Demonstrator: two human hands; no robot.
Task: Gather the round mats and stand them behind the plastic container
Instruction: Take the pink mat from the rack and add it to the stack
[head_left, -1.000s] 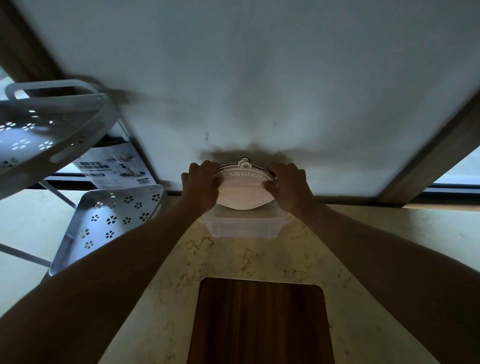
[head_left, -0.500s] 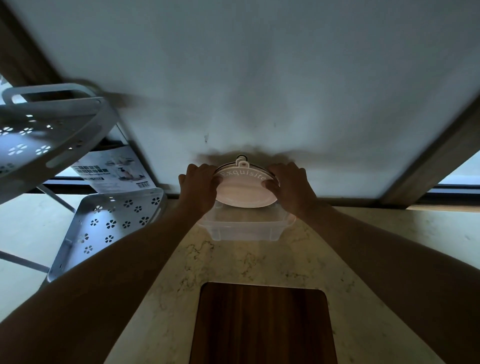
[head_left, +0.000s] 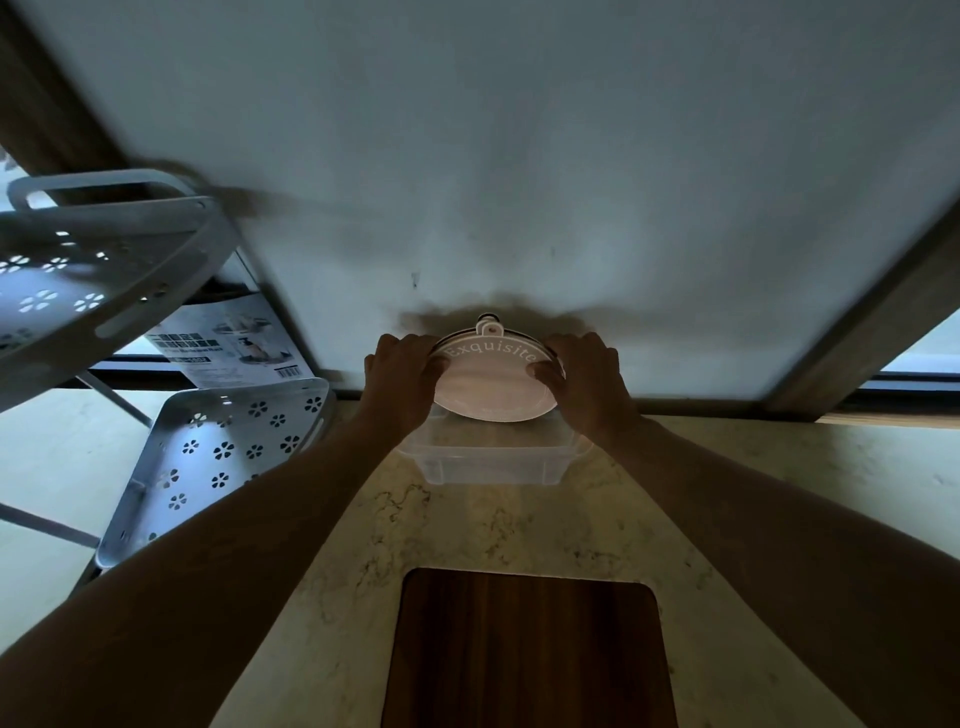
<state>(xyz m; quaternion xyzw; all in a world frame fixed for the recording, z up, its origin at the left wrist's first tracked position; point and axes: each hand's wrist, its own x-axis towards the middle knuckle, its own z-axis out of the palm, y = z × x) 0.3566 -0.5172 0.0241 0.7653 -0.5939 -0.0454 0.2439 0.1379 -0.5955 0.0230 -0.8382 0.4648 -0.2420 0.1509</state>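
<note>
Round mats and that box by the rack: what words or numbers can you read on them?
"Exquisite": on the front of the round mats, held upright by the left hand and right hand.
Cardboard box behind the metal rack: print and a barcode, too small and blurred to read.

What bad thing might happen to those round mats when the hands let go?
1. The round mats stand on edge against the wall, each side held by the left hand and right hand. Once released, they might roll sideways or tip forward.
2. The plastic container looks light, so slipping mats might push it forward.
3. More than one mat edge shows, so the stack might fan apart.
</note>
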